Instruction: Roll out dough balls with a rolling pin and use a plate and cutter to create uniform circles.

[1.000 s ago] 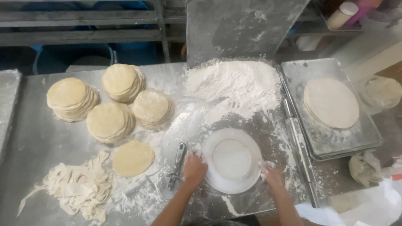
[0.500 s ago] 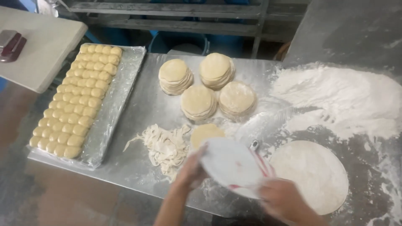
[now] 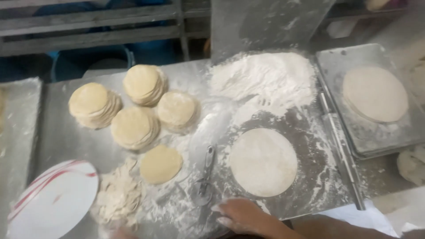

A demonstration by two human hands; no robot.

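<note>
Resting hand: right hand (image 3: 241, 217) lies flat near the front edge of the floured tabletop (image 3: 57, 132), palm down, fingers pointing left, forearm running off to the lower right.
Grip, right: fingers loosely together and laid out straight, pinching nothing.
Nearest tool: pastry wheel cutter (image 3: 204, 177) lies just beyond the right fingertips, not clearly touching; its long axis runs away from the person, handle at the far end, wheel at the near end.
Rolled dough: thin round dough disc (image 3: 263, 161) lies flat in a cleared patch of flour, just right of the cutter and just beyond the right hand.
Left hand: only a blurred trace at the bottom edge below the scraps; its grip cannot be told.
White plate: round white plate (image 3: 51, 201) with red stripes lies at the front left of the tabletop, partly cut off by the picture edge.
Scraps: heap of dough trimmings (image 3: 118, 197) sits between the plate and a single small dough round (image 3: 160, 164).
Stacks: four stacks of dough rounds (image 3: 133, 108) stand close together at the far left.
Flour: flour pile (image 3: 265, 77) is heaped at the back, behind the dough disc.
Right tray: metal tray (image 3: 332, 62) holds a stack of rolled flat rounds (image 3: 375, 94), lying flat.
Left tray: metal tray edge (image 3: 17, 132) shows at the far left; contents cannot be told.
</note>
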